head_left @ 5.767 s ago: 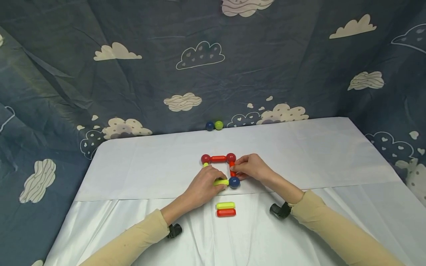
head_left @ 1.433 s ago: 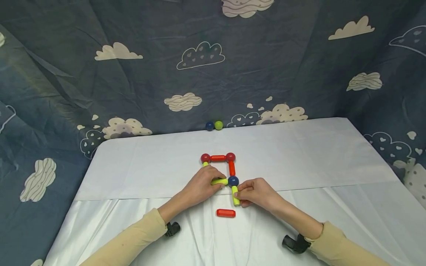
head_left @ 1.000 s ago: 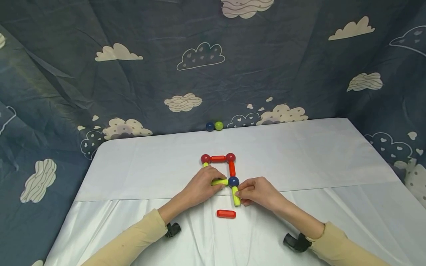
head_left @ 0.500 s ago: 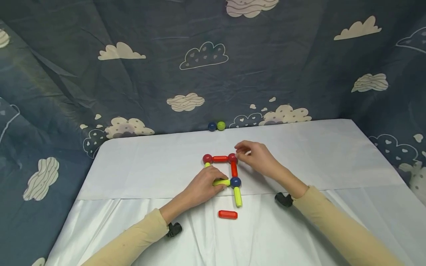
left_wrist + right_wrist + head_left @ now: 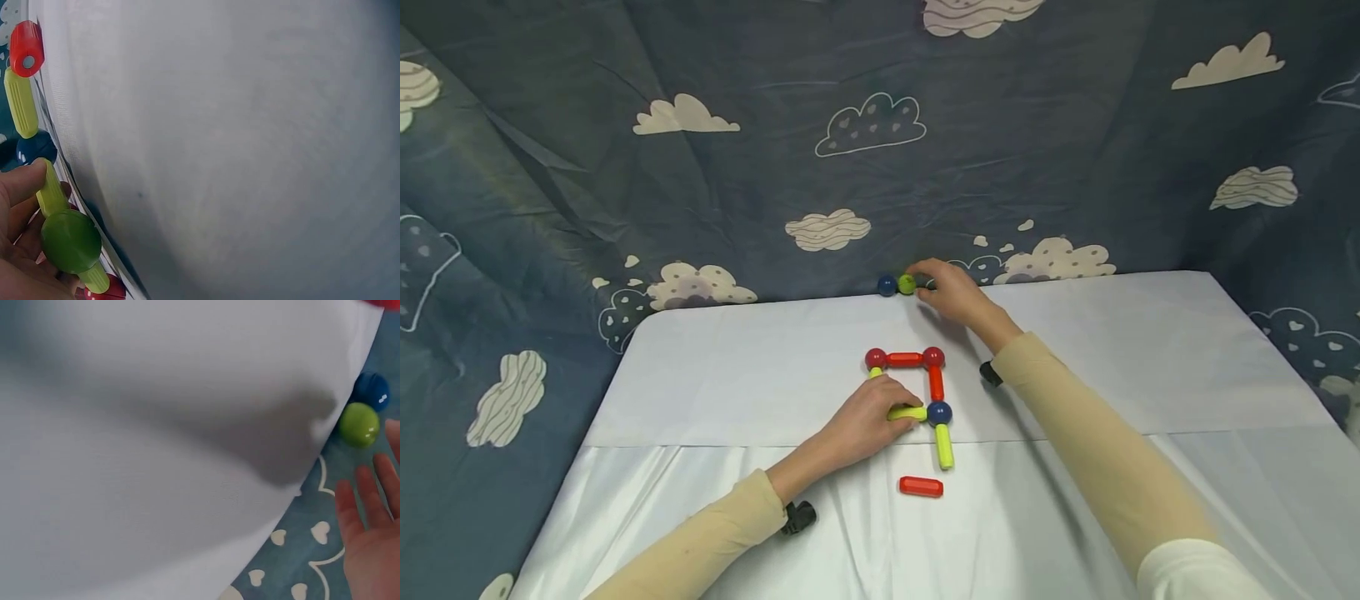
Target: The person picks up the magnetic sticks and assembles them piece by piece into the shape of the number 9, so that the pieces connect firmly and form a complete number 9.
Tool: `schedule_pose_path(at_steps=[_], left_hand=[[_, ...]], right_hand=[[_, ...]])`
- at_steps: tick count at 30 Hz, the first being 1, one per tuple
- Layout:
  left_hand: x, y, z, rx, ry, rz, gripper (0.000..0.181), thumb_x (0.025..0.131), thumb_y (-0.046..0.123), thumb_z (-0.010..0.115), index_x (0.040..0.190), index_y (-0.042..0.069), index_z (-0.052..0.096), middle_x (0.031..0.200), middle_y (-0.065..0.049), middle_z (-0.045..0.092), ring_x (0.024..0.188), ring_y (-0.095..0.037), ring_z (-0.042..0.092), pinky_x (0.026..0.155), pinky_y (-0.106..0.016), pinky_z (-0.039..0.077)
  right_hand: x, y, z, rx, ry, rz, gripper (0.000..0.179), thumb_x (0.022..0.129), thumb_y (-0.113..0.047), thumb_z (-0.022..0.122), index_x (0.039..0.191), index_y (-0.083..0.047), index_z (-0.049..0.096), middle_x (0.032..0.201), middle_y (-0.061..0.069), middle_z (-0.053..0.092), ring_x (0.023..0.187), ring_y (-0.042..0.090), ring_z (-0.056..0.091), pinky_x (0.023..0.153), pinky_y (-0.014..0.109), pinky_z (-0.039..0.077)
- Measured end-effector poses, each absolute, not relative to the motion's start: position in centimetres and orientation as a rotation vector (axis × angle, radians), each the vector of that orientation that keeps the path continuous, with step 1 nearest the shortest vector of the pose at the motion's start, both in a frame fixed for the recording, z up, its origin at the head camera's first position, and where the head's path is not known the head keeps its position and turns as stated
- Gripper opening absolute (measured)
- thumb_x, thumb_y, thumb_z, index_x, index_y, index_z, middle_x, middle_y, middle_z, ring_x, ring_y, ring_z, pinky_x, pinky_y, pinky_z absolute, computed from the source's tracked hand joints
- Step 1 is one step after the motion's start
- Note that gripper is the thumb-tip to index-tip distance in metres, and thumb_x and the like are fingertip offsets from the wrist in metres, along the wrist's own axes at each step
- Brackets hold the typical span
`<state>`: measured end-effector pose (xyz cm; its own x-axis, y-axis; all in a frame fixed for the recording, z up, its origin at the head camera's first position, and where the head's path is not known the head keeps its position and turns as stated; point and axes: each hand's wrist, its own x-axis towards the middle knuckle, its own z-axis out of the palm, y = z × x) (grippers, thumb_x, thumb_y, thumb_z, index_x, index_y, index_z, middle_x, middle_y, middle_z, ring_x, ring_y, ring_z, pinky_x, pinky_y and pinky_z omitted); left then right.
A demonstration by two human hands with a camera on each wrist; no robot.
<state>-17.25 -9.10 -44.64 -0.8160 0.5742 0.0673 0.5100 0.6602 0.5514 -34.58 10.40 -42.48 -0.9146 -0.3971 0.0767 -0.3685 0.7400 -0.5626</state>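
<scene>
A square of magnetic rods and balls lies on the white cloth: red balls at the far corners, a blue ball (image 5: 939, 413) at the near right, and a green ball (image 5: 70, 241) that my left hand hides in the head view. With thumb and fingers, my left hand (image 5: 868, 421) pinches the yellow-green magnetic rod (image 5: 51, 190) between the green and blue balls. Another yellow-green rod (image 5: 944, 447) points toward me from the blue ball. My right hand (image 5: 953, 292) reaches to the far edge, its relaxed fingers beside a loose lime-green ball (image 5: 359, 425).
A second blue ball (image 5: 887, 286) sits against the lime-green one at the cloth-covered table's (image 5: 737, 350) back edge. Near the front lies a loose red rod (image 5: 921, 487). Behind hangs a dark curtain (image 5: 760, 167) with cloud prints.
My right hand added the yellow-green rod to the near side of the blue ball, let go, and moved over the square to the far edge. The left hand keeps its grip.
</scene>
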Motion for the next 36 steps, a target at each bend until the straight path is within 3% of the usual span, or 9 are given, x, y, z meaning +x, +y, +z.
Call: schedule_pose_path(at_steps=[5,12,22,29,36], left_hand=[[-17.3,-9.0,-44.6,0.921,2.754,0.861,0.023,0.089,0.021,0.075,0.111,0.013,0.074,0.1,0.007,0.068,0.097,-0.009,0.053,0.087,-0.024,0.046],[-17.4,-9.0,-44.5,0.922,2.756,0.857,0.023,0.089,0.02,0.076,0.11,0.013,0.074,0.1,0.007,0.069,0.096,-0.009,0.054,0.087,-0.024,0.046],[-17.4,-9.1,-44.7,0.932,2.757,0.87,0.023,0.089,0.019,0.076,0.111,0.012,0.074,0.101,0.006,0.069,0.097,-0.009,0.054,0.088,-0.024,0.046],[-17.3,-9.1,-44.6,0.929,2.753,0.86,0.024,0.089,0.02,0.076,0.111,0.012,0.074,0.101,0.006,0.069,0.097,-0.009,0.054,0.088,-0.025,0.046],[-17.3,-9.1,-44.6,0.939,2.752,0.87,0.023,0.089,0.019,0.076,0.111,0.012,0.074,0.101,0.005,0.069,0.096,-0.009,0.054,0.087,-0.025,0.046]], right_hand=[[-35.8,10.0,-42.8,-0.536,2.847,-0.898,0.041,0.095,-0.012,0.065,0.135,-0.012,0.058,0.135,0.01,0.055,0.122,0.027,0.05,0.105,0.046,0.038],[-36.5,9.1,-43.3,-0.392,2.834,-0.983,0.033,0.089,-0.017,0.074,0.12,-0.012,0.064,0.112,0.008,0.062,0.102,0.026,0.053,0.096,0.042,0.045],[-35.9,9.4,-43.1,-0.398,2.768,-1.106,0.033,0.092,-0.015,0.07,0.123,-0.009,0.06,0.118,0.011,0.061,0.106,0.027,0.056,0.094,0.041,0.047],[-32.0,10.5,-40.7,-0.573,2.749,-1.168,0.036,0.095,-0.016,0.067,0.128,-0.006,0.058,0.119,0.011,0.06,0.108,0.026,0.058,0.089,0.04,0.05],[-26.5,11.7,-38.7,-0.707,2.736,-1.15,0.043,0.093,-0.018,0.071,0.133,-0.009,0.058,0.121,0.006,0.062,0.107,0.022,0.059,0.095,0.038,0.049]])
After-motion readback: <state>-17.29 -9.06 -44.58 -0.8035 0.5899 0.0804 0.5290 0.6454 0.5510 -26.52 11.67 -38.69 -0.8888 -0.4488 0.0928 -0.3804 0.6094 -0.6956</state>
